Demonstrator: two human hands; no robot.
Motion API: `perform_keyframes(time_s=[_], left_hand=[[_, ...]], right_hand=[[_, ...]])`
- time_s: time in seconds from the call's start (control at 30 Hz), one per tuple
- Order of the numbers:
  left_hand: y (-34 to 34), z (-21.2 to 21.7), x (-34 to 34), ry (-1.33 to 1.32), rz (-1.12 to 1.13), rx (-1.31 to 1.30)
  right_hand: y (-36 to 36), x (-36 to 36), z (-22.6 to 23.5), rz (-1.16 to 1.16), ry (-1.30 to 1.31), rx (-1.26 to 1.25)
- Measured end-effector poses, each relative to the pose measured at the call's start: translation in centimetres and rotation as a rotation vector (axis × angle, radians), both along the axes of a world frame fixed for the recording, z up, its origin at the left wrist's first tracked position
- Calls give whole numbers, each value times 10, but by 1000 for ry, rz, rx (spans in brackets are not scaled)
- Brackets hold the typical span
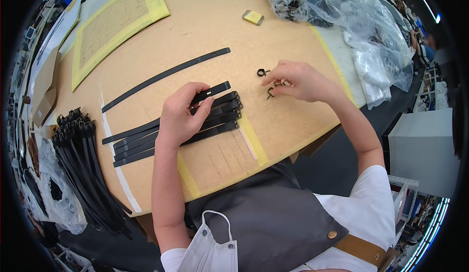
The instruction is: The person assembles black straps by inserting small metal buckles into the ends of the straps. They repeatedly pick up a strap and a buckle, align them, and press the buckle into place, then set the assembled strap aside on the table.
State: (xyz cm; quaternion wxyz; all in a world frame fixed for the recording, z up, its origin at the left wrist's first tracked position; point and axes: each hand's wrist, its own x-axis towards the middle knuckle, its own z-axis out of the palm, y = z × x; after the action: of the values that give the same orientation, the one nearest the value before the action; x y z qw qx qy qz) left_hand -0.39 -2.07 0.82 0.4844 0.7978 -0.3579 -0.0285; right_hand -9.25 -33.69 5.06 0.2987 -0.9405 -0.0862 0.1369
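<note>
My left hand (181, 113) is closed around a flat black strap (217, 89) near its slotted end, with the tip projecting past my fingers. Just below it, several black straps (227, 107) with metal buckles at their right ends lie side by side, partly hidden by that hand. Farther up the table is a single strap (166, 78) without a buckle. My right hand (304, 82) hovers over a few small dark buckles (262, 72), its thumb and index fingertips apart. Some of these small pieces are partly covered by its fingers.
A thick bundle of buckled black straps (83, 169) hangs over the table's left edge. Yellow-taped card (122, 23) lies at the far left, and a small yellow-and-grey block (253, 17) at the back. Clear plastic bags (361, 23) are heaped at the far right.
</note>
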Motion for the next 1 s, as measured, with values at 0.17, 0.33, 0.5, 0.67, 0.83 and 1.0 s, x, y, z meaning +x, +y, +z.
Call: perform_keyframes(time_s=[0.17,0.33,0.5,0.67,0.83,1.0], left_hand=[[2,-4,0,24,-13,15],[4,-1,-1,23,-6,24],[5,-3,-1,-35,7,-7],[6,-1,-2,-44,-2,-9],[6,-2,-3,-56,-6,3],[9,0,-3,-36,-18,42]], right_hand=[[5,-11,-20,57,-55,7],[5,-9,-21,-1,23,48],[11,-10,-13,-26,112,-32],[11,-15,-8,-128,196,-39],[7,-22,-13,-192,174,38],[7,-34,-3,-389,113,15]])
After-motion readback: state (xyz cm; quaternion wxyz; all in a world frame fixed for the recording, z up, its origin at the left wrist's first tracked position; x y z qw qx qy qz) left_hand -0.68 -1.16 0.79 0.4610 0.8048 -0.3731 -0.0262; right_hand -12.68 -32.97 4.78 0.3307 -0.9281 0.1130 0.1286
